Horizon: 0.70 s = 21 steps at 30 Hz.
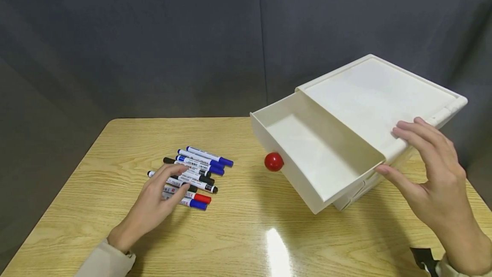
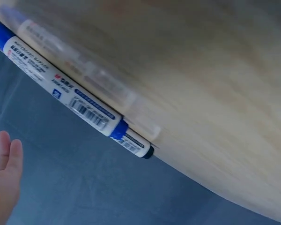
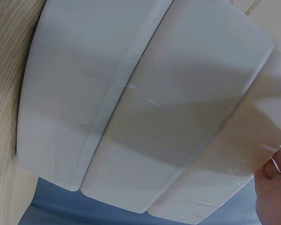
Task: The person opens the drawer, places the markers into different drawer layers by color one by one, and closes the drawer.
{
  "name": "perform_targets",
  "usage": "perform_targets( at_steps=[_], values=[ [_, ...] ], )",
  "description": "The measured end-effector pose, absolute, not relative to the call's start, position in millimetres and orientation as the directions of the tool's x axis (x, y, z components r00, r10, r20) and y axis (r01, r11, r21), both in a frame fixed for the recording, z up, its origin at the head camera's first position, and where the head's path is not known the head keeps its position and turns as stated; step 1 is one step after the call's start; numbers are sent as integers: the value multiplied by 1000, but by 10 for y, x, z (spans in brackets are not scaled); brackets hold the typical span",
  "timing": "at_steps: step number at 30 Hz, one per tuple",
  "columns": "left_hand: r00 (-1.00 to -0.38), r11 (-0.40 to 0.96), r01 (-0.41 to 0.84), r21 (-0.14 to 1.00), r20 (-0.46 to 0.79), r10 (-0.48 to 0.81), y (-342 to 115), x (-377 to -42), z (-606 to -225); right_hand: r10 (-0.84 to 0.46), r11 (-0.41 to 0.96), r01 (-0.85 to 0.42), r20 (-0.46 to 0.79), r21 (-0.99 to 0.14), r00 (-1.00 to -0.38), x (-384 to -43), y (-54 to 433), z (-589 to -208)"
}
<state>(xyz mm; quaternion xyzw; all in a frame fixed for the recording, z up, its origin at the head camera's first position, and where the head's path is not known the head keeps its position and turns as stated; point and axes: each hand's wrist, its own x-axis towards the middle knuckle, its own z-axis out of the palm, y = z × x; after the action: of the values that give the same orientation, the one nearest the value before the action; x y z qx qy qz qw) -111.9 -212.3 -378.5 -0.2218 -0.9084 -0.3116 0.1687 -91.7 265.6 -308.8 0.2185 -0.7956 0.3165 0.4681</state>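
Note:
Several whiteboard markers with blue, black and red caps lie in a loose row on the wooden table. My left hand hovers over their near left part, thumb and fingers spread apart with nothing between them. In the left wrist view a marker with blue ends lies close to the camera, with fingers at the left edge. A white drawer unit stands at the right, its top drawer pulled out, with a round red knob on its front. My right hand rests with extended fingers on the unit's top edge, thumb near the drawer's side.
The pulled-out drawer juts over the wooden table toward the markers. Behind the table hangs a dark grey curtain. In the right wrist view, the unit's stacked side panels fill most of the picture.

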Motion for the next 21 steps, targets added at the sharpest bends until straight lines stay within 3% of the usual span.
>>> perform_targets(
  at_steps=[21],
  values=[
    [-876,763,451,463,393,280,-2398,-1095,-3831,-47,703,-641,879,-308,-474,-907,2648,-3076]
  ],
)
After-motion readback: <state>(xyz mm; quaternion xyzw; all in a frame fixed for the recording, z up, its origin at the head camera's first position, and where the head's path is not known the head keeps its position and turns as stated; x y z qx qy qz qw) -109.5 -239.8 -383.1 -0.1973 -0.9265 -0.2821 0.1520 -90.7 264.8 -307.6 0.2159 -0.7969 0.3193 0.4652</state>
